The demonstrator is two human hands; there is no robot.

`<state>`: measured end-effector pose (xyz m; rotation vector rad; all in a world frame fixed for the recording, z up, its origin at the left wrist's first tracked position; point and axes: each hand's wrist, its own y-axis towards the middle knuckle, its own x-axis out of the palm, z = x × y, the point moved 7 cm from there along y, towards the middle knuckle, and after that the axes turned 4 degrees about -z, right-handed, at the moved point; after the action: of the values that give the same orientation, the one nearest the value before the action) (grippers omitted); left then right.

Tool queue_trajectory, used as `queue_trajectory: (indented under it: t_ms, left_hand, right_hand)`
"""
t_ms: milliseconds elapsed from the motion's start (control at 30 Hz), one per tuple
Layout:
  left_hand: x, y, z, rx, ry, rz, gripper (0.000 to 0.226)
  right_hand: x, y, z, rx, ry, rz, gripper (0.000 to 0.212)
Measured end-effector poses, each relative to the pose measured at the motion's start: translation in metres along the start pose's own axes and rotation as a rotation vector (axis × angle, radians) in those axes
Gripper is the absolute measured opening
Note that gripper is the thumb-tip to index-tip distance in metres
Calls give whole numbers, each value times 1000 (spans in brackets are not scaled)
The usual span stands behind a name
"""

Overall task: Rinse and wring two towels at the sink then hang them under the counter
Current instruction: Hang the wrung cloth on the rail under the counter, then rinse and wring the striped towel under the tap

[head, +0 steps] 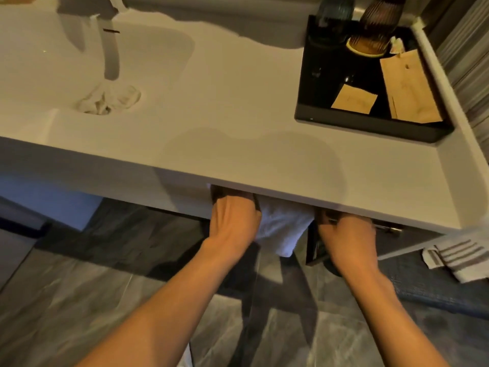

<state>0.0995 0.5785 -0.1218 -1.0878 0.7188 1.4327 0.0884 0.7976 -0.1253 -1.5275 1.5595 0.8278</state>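
Note:
A white towel [284, 229] hangs just under the front edge of the counter [238, 160], between my two hands. My left hand [232, 218] grips its left side, with the fingers hidden under the counter edge. My right hand [346, 231] reaches under the counter at the towel's right side; its fingers are hidden, so its grip is unclear. A second white towel [108, 99] lies bunched in the sink [158, 49] beneath the faucet [109, 54].
A black tray [370, 125] with brown paper packets, a cup and two ribbed bottles stands at the counter's right. A metal rail end [389, 229] shows right of my right hand. A striped cloth [455, 258] lies low at the right. Grey tiled floor lies below.

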Motion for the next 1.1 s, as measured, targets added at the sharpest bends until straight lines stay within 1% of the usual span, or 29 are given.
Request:
queue_trajectory:
  t_ms: [67, 100, 133, 167, 200, 267, 300, 367, 400, 433, 500, 567, 600, 633, 667, 700, 733, 767, 800, 833, 867, 900, 967, 1033, 1100]
  left_hand:
    - [0, -25, 7, 71, 232, 11, 3]
    - [-1, -33, 9, 110, 284, 16, 8]
    - [-2, -37, 13, 177, 283, 27, 14]
    - [2, -36, 13, 252, 267, 33, 17]
    - [6, -33, 13, 272, 298, -20, 19]
    - [13, -16, 6, 239, 381, -111, 23]
    - [13, -8, 3, 224, 422, -127, 21]
    - [16, 4, -1, 219, 477, -178, 12]
    - [19, 6, -3, 205, 485, -206, 14]
    - [21, 6, -6, 183, 498, -226, 22]
    - [20, 7, -5, 177, 514, -207, 32]
    - [15, 3, -1, 181, 477, -191, 30]
    - [15, -4, -1, 185, 460, -193, 28]
    - [12, -17, 0, 226, 440, -179, 29]
    - [13, -35, -3, 286, 417, -165, 36]
    - [12, -55, -8, 336, 390, -174, 50]
    - [9, -80, -14, 372, 358, -207, 65]
    - [9, -102, -23, 402, 335, -279, 72]
    - [2, -124, -33, 405, 313, -385, 71]
    - [-6, -138, -44, 366, 272, -515, 67]
    - [-25, -148, -51, 330, 228, -591, 63]
    - [-53, -150, -52, 316, 167, -579, 59]
    - [-126, -137, -60, 289, 99, -417, 51]
    - [-192, -115, -78, 247, 103, -294, 43]
    - [-248, -88, -99, 195, 83, -211, 39]
  right_hand:
    - [11, -19, -13, -105, -259, -14, 15]
    - [21, -23, -19, -153, -316, -62, 18]
    - [30, -24, -26, -232, -340, -87, 24]
    - [37, -23, -28, -242, -323, -149, 29]
    - [41, -20, -28, -271, -309, -155, 31]
    - [44, -11, -20, -227, -286, -179, 28]
    - [42, -7, -18, -200, -270, -192, 25]
    - [37, 0, -14, -167, -230, -165, 20]
    - [35, 2, -15, -168, -198, -150, 20]
    - [34, 2, -16, -157, -178, -158, 20]
    - [36, -1, -16, -138, -153, -209, 20]
    - [36, -5, -16, -145, -135, -204, 25]
    - [37, -8, -15, -143, -156, -190, 26]
    - [34, -14, -16, -144, -202, -172, 25]
    - [31, -24, -17, -144, -252, -145, 25]
    - [26, -37, -19, -149, -260, -135, 28]
    - [21, -58, -24, -154, -230, -146, 34]
    - [19, -79, -28, -172, -187, -162, 40]
    - [12, -101, -38, -192, -138, -198, 43]
    - [6, -119, -48, -202, -86, -240, 41]
    - [-3, -130, -61, -192, -31, -290, 35]
    - [-18, -134, -80, -193, 27, -331, 28]
    - [-58, -120, -137, -235, 91, -353, 21]
    - [-91, -94, -198, -333, 81, -314, 25]
    - [-112, -60, -258, -399, 58, -240, 33]
